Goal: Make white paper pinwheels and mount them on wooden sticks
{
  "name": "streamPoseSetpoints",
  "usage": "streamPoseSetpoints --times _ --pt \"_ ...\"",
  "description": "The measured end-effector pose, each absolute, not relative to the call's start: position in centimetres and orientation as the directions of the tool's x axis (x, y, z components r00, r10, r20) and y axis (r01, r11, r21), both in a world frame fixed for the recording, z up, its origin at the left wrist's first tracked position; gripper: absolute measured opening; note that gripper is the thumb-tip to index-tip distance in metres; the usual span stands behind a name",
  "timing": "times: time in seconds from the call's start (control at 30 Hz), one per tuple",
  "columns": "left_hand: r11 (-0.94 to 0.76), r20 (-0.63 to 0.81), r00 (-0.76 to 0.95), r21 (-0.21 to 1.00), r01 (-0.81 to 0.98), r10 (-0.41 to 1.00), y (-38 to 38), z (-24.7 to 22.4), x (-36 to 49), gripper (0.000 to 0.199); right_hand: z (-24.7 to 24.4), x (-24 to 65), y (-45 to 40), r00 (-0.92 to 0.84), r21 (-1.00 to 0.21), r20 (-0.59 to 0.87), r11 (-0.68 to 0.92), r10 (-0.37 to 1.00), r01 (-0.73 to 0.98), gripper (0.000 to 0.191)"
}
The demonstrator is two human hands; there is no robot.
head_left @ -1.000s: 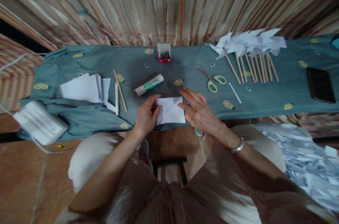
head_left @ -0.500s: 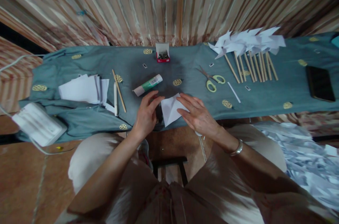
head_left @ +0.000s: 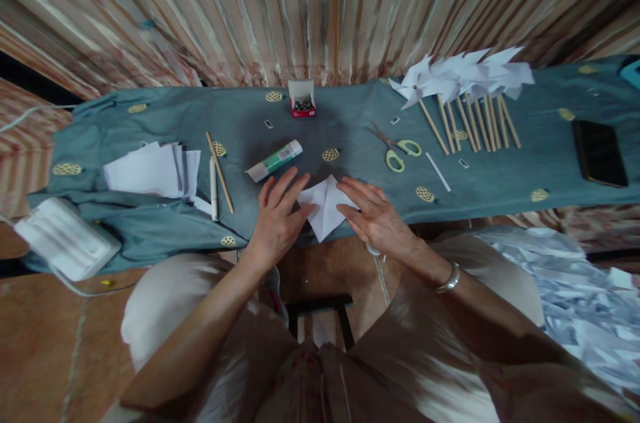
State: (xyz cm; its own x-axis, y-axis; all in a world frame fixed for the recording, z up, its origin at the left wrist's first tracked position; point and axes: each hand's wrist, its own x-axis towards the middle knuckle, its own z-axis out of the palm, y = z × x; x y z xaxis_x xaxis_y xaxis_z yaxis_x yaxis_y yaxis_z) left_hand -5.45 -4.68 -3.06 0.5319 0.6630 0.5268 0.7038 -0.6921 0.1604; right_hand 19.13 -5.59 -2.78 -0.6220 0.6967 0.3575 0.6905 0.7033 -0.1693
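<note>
Between my hands a creased square of white paper (head_left: 326,208) lies at the table's near edge, one corner pointing toward me. My left hand (head_left: 280,219) has its fingers spread over the paper's left side, with the thumb on it. On the right side, my right hand (head_left: 376,215) rests with its fingers stretched out over the paper's edge. A glue stick (head_left: 275,160) with a green and white label lies just beyond my left fingertips. Scissors (head_left: 395,147) with light green handles lie open beyond my right hand.
Paper pinwheels (head_left: 463,79) on wooden sticks stand out at the far right, near a dark phone (head_left: 600,153). A small red box (head_left: 303,106) of metal pins is at the back. Paper sheets (head_left: 147,171), a stick (head_left: 220,173) and a white power strip (head_left: 67,238) occupy the left.
My left hand has moved onto the paper, its fingers spreading out. The paper's left part now lies unfolded to the left. The right hand has stayed almost in place.
</note>
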Motion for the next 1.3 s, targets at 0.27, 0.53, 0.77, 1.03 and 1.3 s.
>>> streamPoseSetpoints --times 0.27,0.53,0.77,1.03,1.3 --pt "-0.703 0.484 0.533 0.296 0.646 0.694 -5.0 -3.5 -6.2 0.016 -3.0 19.9 -6.1 -0.583 -0.186 0.394 0.682 0.711 0.707 0.022" --pt "-0.644 0.391 0.513 0.418 0.641 0.764 -5.0 -3.2 -5.7 0.017 -2.8 19.6 -5.9 -0.452 -0.542 0.357 0.576 0.817 0.613 0.018" --pt "-0.545 0.327 0.437 0.474 0.692 0.838 -4.4 -3.3 -5.3 0.024 -2.6 19.1 -5.2 -0.260 -0.726 0.222 0.337 0.940 0.600 0.012" --pt "-0.607 0.417 0.467 0.326 0.724 0.780 -5.0 -3.2 -4.3 0.035 -2.8 18.8 -4.8 -0.204 -0.746 0.165 0.257 0.965 0.614 0.010" --pt "-0.743 0.370 0.665 0.115 0.659 0.648 -8.2 -3.1 -2.6 0.047 -2.8 18.8 -4.8 -0.178 -0.752 0.154 0.232 0.972 0.617 0.009"
